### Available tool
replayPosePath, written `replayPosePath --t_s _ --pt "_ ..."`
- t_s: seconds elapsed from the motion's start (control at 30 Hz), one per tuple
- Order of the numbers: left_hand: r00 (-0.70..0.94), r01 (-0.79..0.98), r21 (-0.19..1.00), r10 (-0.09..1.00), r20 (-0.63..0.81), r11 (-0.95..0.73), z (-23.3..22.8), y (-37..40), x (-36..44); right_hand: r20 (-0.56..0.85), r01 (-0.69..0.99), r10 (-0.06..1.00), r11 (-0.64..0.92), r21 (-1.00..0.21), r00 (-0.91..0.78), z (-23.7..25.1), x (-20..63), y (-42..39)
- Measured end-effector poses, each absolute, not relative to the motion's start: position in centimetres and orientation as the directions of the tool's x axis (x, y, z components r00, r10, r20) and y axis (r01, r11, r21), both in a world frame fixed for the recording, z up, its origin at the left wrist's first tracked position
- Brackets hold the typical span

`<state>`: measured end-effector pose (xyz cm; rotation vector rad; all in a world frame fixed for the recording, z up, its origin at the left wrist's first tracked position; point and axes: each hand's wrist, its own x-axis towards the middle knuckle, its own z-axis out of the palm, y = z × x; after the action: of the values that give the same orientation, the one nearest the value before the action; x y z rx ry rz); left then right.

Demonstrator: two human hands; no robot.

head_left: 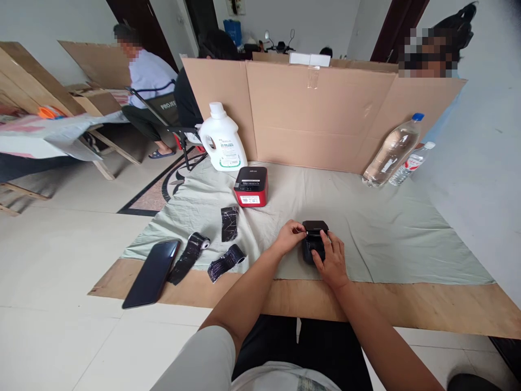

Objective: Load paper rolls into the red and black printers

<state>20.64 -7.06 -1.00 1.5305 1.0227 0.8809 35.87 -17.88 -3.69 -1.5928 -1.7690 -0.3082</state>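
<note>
A small black device with a raised lid, which looks like a portable printer (308, 253), sits on the cloth in front of me. My left hand (290, 237) is at its upper left edge, thumb and forefinger pinched together there. Whatever is between those fingertips is too small to make out. My right hand (331, 258) grips the printer's right side, with the thumb on its front and the fingers near the lid's hinge line. Left of my hands lie a dark strip of paper (229, 224) and two partly unrolled dark rolls (226, 263) (190, 257).
A red and black box-shaped printer (251, 187) and a white jug (223, 138) stand farther back. A dark tablet (151, 274) overhangs the front left edge. Two bottles (393, 152) (413, 163) lean at the right by a cardboard screen (317, 119). Other people sit beyond.
</note>
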Motion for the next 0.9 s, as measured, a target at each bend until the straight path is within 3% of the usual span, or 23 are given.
replayPosePath --t_s 0.1,0.27,0.37,0.5,0.67,0.9 --pt "0.381 0.095 0.984 0.919 0.104 -0.15 -1.2 -6.9 20.7 0.642 0.922 0.766 0.227 -0.312 0.029 -3.8 35.9 -17.8" --pt "0.391 0.054 0.993 0.917 0.076 -0.105 -1.6 -6.7 20.7 0.663 0.899 0.748 0.269 -0.346 0.031 -3.6 35.8 -17.8" --pt "0.352 0.193 0.965 0.931 0.1 -0.177 -1.0 -7.2 21.0 0.668 0.89 0.742 0.275 -0.362 0.043 -3.6 35.8 -17.8" --pt "0.387 0.446 0.798 0.891 0.237 -0.406 0.9 -7.9 22.0 0.684 0.881 0.728 0.289 -0.375 0.052 -4.0 35.9 -17.7" --pt "0.595 0.607 0.61 0.8 0.077 -0.51 2.4 -6.9 24.8 0.63 0.876 0.773 0.255 -0.409 0.07 -4.7 36.1 -17.7" --pt "0.616 0.671 0.552 0.786 -0.043 -0.495 2.1 -5.8 28.0 0.594 0.868 0.801 0.238 -0.436 0.079 -5.3 36.2 -17.6"
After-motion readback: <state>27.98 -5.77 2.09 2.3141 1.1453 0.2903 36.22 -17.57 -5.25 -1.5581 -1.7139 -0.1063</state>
